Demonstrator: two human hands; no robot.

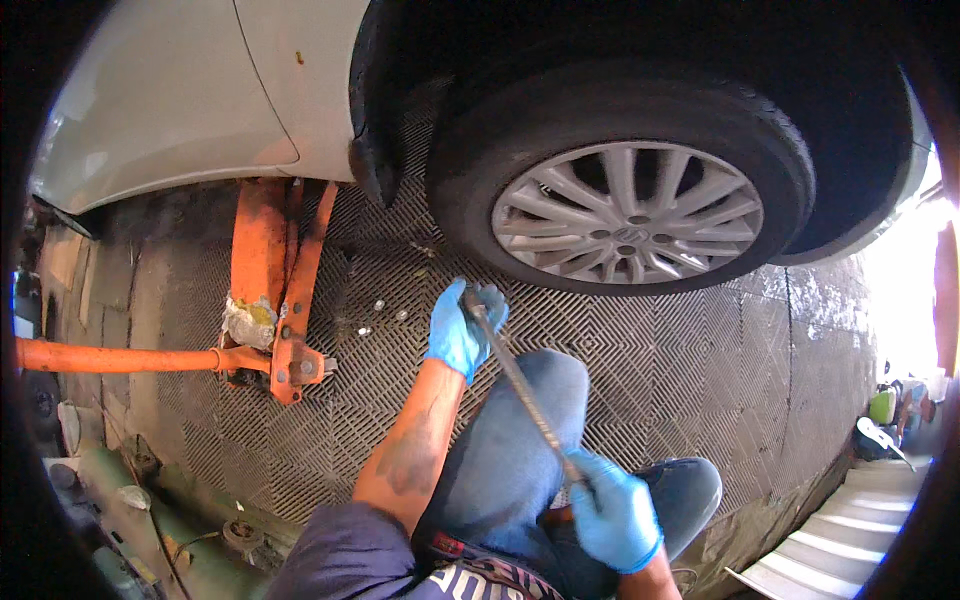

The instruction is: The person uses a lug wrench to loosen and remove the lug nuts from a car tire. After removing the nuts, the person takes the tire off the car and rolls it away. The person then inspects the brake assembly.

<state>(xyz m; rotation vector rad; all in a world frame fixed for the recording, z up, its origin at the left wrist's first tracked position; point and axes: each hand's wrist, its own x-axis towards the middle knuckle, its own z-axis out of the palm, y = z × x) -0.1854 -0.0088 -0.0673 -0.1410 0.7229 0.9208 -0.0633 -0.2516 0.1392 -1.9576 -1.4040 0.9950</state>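
Observation:
In blue gloves, both my hands hold a long-handled socket wrench [522,385] that slants across above my raised knee. My left hand [462,328] is closed around its head end, with the fingers partly hidden. Lower right, my right hand [612,508] grips the handle end. Just beyond my left hand stands a car wheel [640,215] with a silver multi-spoke rim and a black tyre; the wrench is apart from it. Dark round recesses surround the hub. Several small shiny pieces, which look like lug nuts [379,304], lie on the floor left of my left hand.
An orange floor jack [262,240] reaches under the pale car body [200,90], its handle [120,357] extending left. Ridged dark mats [700,350] cover the floor. Green cylinders [185,500] lie at lower left; a white corrugated panel [830,535] is at lower right.

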